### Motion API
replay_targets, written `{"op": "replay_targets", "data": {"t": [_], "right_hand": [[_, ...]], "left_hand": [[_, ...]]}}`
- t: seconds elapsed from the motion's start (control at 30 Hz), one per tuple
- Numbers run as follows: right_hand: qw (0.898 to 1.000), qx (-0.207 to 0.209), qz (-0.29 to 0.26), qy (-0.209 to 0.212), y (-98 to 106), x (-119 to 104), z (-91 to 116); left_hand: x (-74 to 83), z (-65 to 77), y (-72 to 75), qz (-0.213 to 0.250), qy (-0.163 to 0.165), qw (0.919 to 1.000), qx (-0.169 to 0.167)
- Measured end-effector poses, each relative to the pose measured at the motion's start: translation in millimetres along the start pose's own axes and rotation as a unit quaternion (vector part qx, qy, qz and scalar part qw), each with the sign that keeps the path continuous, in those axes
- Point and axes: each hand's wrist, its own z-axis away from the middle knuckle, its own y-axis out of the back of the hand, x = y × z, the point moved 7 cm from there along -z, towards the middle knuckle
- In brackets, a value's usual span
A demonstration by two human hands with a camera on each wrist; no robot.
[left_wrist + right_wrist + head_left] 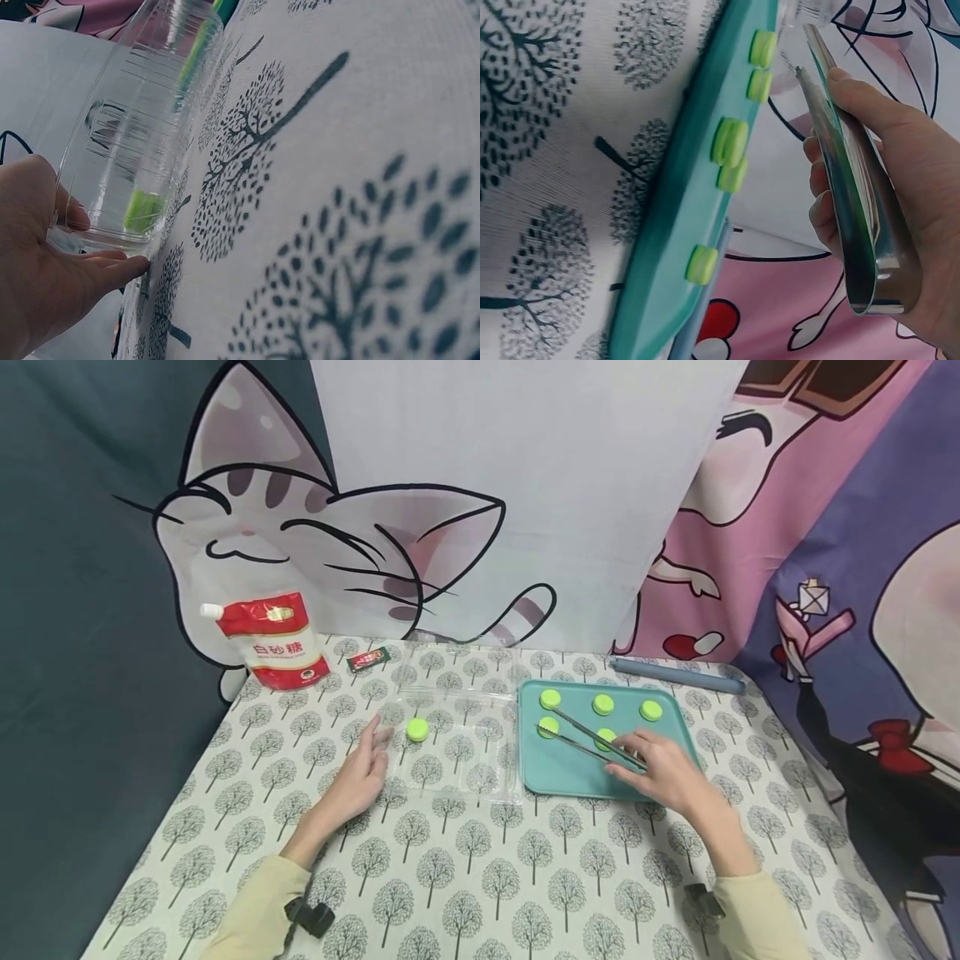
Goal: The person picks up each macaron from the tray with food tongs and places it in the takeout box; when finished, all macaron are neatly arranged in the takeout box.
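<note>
My left hand (362,774) is at the left edge of a clear plastic container (450,789). In the left wrist view its fingers (76,214) bend over the container's wall, with another digit outside it. A green macaron (417,729) lies in the container's left part. My right hand (660,768) grips metal tongs (588,727) over a teal tray (558,781) bearing several green macarons. The arms of the tongs are spread, their tips around a macaron (548,727) at the tray's left; whether they touch it I cannot tell.
A red and white sugar pouch (279,643) stands at the back left. Beside it lies a small dark green and red packet (369,659). A grey-blue rod (677,676) lies behind the tray. The container's transparent lid (459,668) lies open toward the back wall.
</note>
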Motion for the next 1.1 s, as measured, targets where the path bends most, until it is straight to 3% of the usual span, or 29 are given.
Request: {"op": "replay_targets", "data": {"t": [0.3, 0.47, 0.83, 1.1], "right_hand": [[0.998, -0.049, -0.009, -0.043, -13, 10, 4], [0.998, -0.052, -0.006, -0.044, -19, 12, 5], [0.999, -0.025, -0.018, -0.030, -18, 12, 7], [0.999, 0.036, -0.018, 0.005, -2, 6, 5]], "left_hand": [[-1.3, 0.6, -0.3, 0.000, -0.002, 1.0000, 0.001], [-1.8, 0.8, 0.3, -0.002, 0.000, 1.0000, 0.003], [-0.7, -0.1, 0.4, 0.001, -0.001, 1.0000, 0.003], [0.4, -0.1, 0.7, 0.002, -0.001, 1.0000, 0.003]]}}
